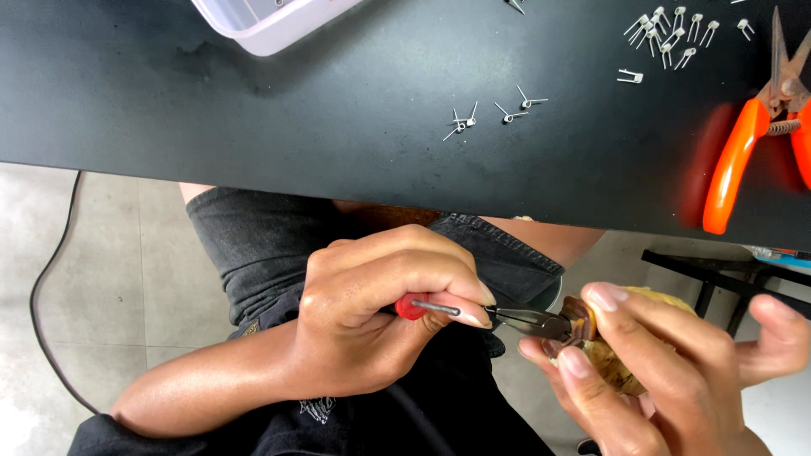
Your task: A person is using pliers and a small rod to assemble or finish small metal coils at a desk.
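We see a white tub (269,21), contents hidden. Our left hand (380,308) clamps red-handled pliers (507,317); our right hand (667,371) pinches a brown piece (579,321).

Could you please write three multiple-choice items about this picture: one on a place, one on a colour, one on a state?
1. Where do the orange-handled snips lie?
A. on the floor
B. on the black tabletop, at the right
C. inside the white tray

2. What colour is the handle of the pliers in the left hand?
A. red
B. green
C. white

3. How does the right hand stand?
A. lying flat on the table
B. closed on a small brownish piece
C. holding the snips

Answers:
1 B: the snips rest on the black tabletop near its right edge.
2 A: a red grip shows inside the left hand, which holds the pliers.
3 B: the right hand pinches the small brownish piece, with the pliers' tips at it.
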